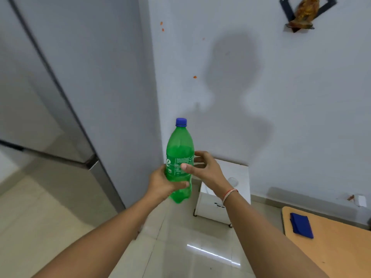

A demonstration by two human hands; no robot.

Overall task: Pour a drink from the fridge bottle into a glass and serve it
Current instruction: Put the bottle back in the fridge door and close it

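Observation:
A green plastic bottle (179, 149) with a blue cap is held upright in front of me, above the floor. My left hand (163, 182) grips its lower body, thumb across the front. Beside the label my right hand (202, 167) has its fingers spread; its thumb rests on the label and the fingers curve behind the bottle. A clear glass (232, 181) stands on the small white stand (244, 173) just behind my right wrist. The grey fridge (66, 101) stands to the left with its doors closed.
A white wall (281, 97) rises straight ahead with a small figurine shelf (305, 15) at the top right. A wooden table (329, 245) with a folded blue cloth (301, 225) sits at the lower right. Pale floor tiles (180, 247) lie below my arms.

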